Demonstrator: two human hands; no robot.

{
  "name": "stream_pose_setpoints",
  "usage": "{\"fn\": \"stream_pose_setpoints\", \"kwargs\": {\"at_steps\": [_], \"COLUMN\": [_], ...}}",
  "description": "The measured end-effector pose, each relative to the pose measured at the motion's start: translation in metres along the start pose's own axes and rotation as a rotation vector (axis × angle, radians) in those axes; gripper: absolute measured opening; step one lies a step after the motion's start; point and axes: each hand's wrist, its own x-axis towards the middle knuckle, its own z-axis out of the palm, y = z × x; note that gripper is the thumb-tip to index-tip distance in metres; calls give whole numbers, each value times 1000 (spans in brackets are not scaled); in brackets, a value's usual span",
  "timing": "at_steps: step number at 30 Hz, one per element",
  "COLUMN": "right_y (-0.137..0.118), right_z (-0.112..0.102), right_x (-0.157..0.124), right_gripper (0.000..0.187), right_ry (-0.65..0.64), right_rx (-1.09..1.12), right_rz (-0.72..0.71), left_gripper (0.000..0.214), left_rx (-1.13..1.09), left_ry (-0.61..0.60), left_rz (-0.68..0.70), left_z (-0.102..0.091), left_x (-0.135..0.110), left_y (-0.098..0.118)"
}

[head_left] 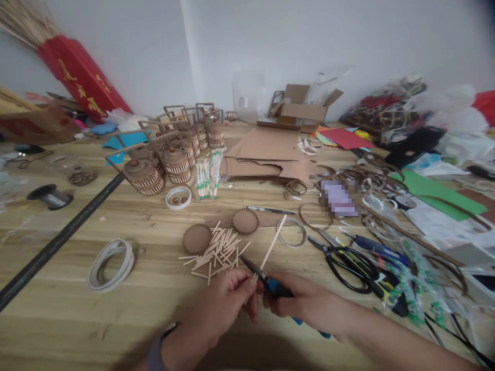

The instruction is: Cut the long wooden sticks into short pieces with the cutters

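Note:
My left hand (226,304) pinches the lower end of a long thin wooden stick (274,242) that slants up to the right. My right hand (305,304) grips blue-handled cutters (266,281), their dark jaws pointing up-left beside the stick. Just beyond the hands lies a heap of several short cut sticks (216,250). Two round cardboard discs with toothed edges (197,238) (245,221) lie behind the heap.
On the wooden table: black scissors (350,263), a white ring (292,232), a coil of white strip (111,264), small woven cardboard baskets (172,157), wrapped chopsticks (207,178), flat cardboard (266,149), an open box (299,111), colored paper and clutter at right.

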Motion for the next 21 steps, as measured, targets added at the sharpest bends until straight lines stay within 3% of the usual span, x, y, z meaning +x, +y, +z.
{"fn": "stream_pose_setpoints", "kwargs": {"at_steps": [9,21], "right_y": [-1,-3], "right_z": [-1,4], "right_x": [-1,6], "right_gripper": [27,23], "right_ry": [-32,77], "right_rx": [123,-70], "right_rz": [39,-39], "left_gripper": [46,51], "left_rx": [79,101], "left_ry": [27,52], "left_rz": [-17,-6], "left_z": [0,1], "left_x": [0,4], "left_y": [1,-1]}}
